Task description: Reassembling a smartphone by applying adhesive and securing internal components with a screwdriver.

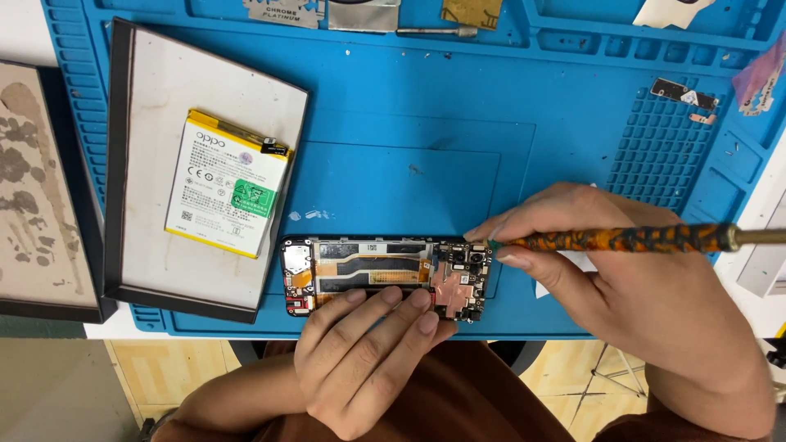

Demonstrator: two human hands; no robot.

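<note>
head view, straight down, close over blue mat (409,147)

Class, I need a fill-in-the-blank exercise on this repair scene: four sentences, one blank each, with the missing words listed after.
1. The opened phone lies on a mat coloured ____.
2. The right hand holds a ____ with an orange-and-black handle.
3. The left hand rests its fingers on the phone's ____ edge, the one nearest the person.
4. The battery lies on a tray to the ____ of the phone.

Missing words: blue; screwdriver; lower; left
</note>
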